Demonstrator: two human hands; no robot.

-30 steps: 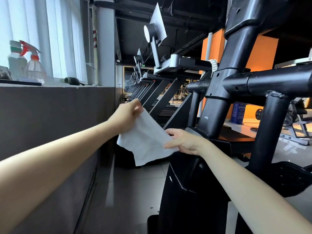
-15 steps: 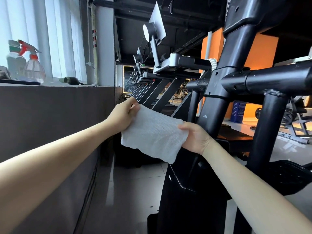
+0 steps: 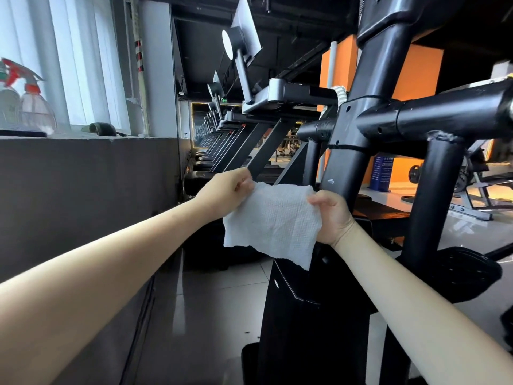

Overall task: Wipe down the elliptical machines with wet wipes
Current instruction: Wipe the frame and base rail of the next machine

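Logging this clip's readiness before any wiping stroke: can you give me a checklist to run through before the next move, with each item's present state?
1. Wipe gripped: left hand pinches its top left corner, right hand grips its right edge. Ok.
2. Wipe spread out: mostly flat between the hands, lower edge hanging loose. Ok.
3. Wipe laid against the elliptical's upright column: it is held up beside the column, not flat on it. Not ok.
4. Wipe damp: cannot tell.
5. Column surface by the right hand bare, nothing hanging on it. Ok.
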